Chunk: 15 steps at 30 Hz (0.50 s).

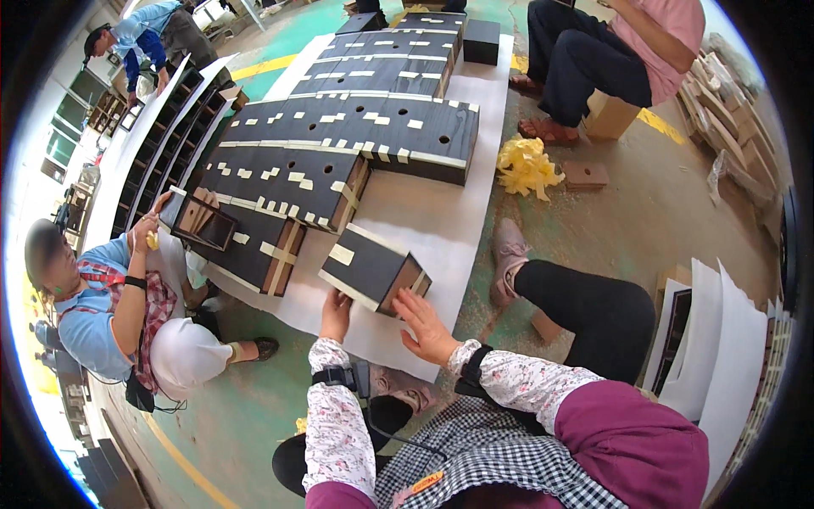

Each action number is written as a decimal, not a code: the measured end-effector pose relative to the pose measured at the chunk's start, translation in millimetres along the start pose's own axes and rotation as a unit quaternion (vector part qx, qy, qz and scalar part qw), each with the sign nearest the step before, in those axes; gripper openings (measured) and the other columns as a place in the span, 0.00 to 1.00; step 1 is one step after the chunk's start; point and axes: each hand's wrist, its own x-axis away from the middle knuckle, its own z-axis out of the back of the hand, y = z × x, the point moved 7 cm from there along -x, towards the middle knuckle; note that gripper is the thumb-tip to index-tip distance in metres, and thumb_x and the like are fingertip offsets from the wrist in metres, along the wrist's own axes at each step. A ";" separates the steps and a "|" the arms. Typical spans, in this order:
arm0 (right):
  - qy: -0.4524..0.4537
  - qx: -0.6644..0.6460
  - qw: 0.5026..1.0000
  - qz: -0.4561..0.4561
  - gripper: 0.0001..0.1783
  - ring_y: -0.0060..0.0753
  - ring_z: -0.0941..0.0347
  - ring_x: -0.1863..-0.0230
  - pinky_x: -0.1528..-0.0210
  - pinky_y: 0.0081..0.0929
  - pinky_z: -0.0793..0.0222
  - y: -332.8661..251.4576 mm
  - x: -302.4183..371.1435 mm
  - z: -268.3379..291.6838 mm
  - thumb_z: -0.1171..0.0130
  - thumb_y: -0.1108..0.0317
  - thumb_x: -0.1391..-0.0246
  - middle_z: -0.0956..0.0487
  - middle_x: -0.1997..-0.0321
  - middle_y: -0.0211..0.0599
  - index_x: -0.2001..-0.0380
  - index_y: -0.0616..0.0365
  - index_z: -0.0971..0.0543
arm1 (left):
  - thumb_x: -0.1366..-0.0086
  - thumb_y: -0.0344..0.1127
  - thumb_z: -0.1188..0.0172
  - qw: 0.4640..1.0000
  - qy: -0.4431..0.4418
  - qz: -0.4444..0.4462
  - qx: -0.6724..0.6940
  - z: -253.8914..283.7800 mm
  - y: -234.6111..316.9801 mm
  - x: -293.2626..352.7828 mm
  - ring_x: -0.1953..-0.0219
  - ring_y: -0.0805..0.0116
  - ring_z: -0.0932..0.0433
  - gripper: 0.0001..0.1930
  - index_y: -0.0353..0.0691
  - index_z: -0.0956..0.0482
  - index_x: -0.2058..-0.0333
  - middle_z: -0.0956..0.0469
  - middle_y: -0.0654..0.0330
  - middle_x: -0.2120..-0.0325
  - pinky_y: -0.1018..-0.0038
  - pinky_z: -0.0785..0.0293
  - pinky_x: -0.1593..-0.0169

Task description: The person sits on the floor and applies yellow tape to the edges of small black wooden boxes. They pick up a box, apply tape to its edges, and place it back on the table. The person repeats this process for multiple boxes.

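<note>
Touching black box point(366, 261) just ahead, long axis slanting rightward: left hand point(336, 316) half-curled at near edge, grip hard to tell; right hand point(428, 328) spread open against brown end point(409, 276).

- Bare wht sheet point(420, 208) beyond near blk box point(369, 265): clear path, R hand point(424, 329).
- Taped boxes point(242, 227) block L side.
- Ylw strip pile point(527, 167) just off sheet's R edge.

A black box point(370, 270) shows a matt, wood-like finish and a pale, papery tape strip point(342, 254). The white sheet point(415, 204) looks smooth and paper-like; flowered sleeves point(339, 424) and checked apron point(496, 458) are cloth.
</note>
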 end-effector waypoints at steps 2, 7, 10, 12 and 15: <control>-0.025 -0.036 0.999 -0.006 0.37 0.50 0.48 0.34 0.35 0.43 0.50 -0.5 20.4 4.9 0.48 0.79 0.55 0.47 0.33 0.47 0.38 0.55 0.42 | 0.31 0.48 0.57 0.985 0.053 0.107 0.121 -15.3 45.6 17.9 0.43 0.65 0.34 0.24 0.40 0.37 0.43 0.32 0.60 0.46 0.64 0.35 0.46; 0.002 -0.167 0.978 -0.125 0.21 0.47 0.31 0.49 0.47 0.35 0.35 23.1 25.5 26.2 0.50 0.80 0.55 0.27 0.51 0.48 0.55 0.58 0.26 | 0.34 0.57 0.56 0.977 0.023 0.079 0.196 -45.3 115.1 43.4 0.36 0.66 0.48 0.38 0.46 0.60 0.34 0.52 0.63 0.35 0.59 0.43 0.42; 0.180 -0.271 0.912 -0.251 0.20 0.31 0.31 0.50 0.46 0.25 0.37 65.3 10.2 51.9 0.57 0.76 0.48 0.25 0.52 0.40 0.51 0.63 0.29 | 0.42 0.47 0.39 0.988 0.131 0.057 -0.062 -48.2 126.3 39.5 0.37 0.58 0.47 0.49 0.36 0.63 0.35 0.50 0.45 0.37 0.66 0.47 0.38; 0.126 -0.306 0.922 -0.200 0.26 0.35 0.37 0.41 0.40 0.26 0.44 77.8 -3.1 46.8 0.57 0.75 0.50 0.31 0.44 0.44 0.44 0.63 0.35 | 0.41 0.43 0.38 0.986 0.129 0.010 -0.101 -61.5 137.7 38.7 0.38 0.55 0.44 0.49 0.32 0.64 0.35 0.49 0.42 0.38 0.70 0.48 0.37; -0.005 -0.339 0.928 -0.158 0.30 0.41 0.41 0.37 0.35 0.30 0.49 79.7 -1.1 8.6 0.57 0.73 0.51 0.35 0.39 0.49 0.41 0.61 0.38 | 0.39 0.44 0.40 0.984 0.082 -0.060 -0.147 -59.0 138.9 27.9 0.38 0.56 0.43 0.47 0.32 0.65 0.35 0.48 0.43 0.38 0.70 0.47 0.38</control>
